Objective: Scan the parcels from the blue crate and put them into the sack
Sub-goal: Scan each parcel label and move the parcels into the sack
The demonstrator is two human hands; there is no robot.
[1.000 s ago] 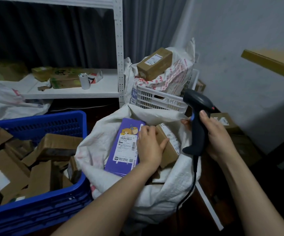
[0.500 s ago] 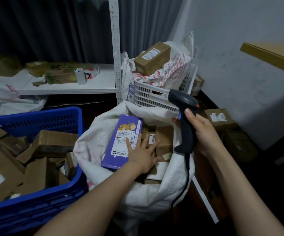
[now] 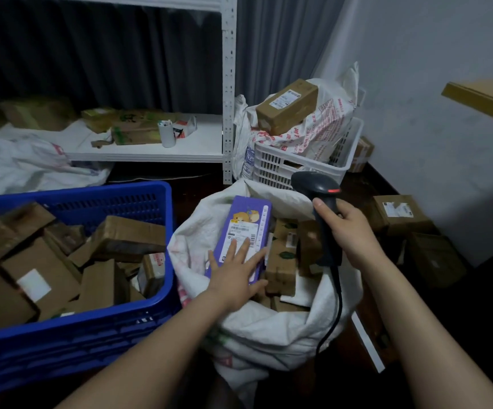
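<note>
The shipping label (image 3: 241, 235) on the purple box (image 3: 239, 203) is unreadable.

Your left forearm (image 3: 156, 343), at lower centre-left of the frame, and your right forearm (image 3: 416, 314), at lower right, are both bare to the picture's edge. Your left hand (image 3: 236, 273) and right hand (image 3: 348, 231) are bare too; the right thumbnail looks short.

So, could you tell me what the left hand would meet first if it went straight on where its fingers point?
The left hand rests on the purple parcel, so it would slide up its label; beyond, probably the far rim of the sack.
</note>
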